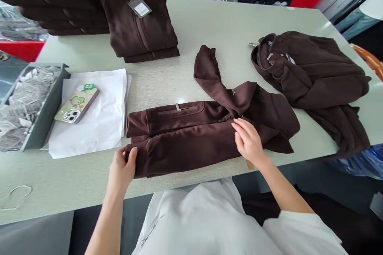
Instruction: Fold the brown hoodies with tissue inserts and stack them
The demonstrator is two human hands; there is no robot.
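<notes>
A dark brown jacket (191, 143) lies partly folded across the table in front of me, its hem to the left and its collar to the right. One sleeve (209, 71) sticks out toward the far side, and a zipped pocket shows along the upper edge. My left hand (122, 167) pinches the near corner of the hem, thumb on top. Over the chest area rests my right hand (247, 139), with its fingers stretched out and touching the cloth near the front opening.
Folded brown jackets (143, 28) are stacked at the back left, one with a hang tag (140, 6). Another brown jacket (311, 71) lies loosely at the right. On the left are a tray of tags (64, 77), white paper (89, 139), a phone (77, 103) and a wire hook (18, 195).
</notes>
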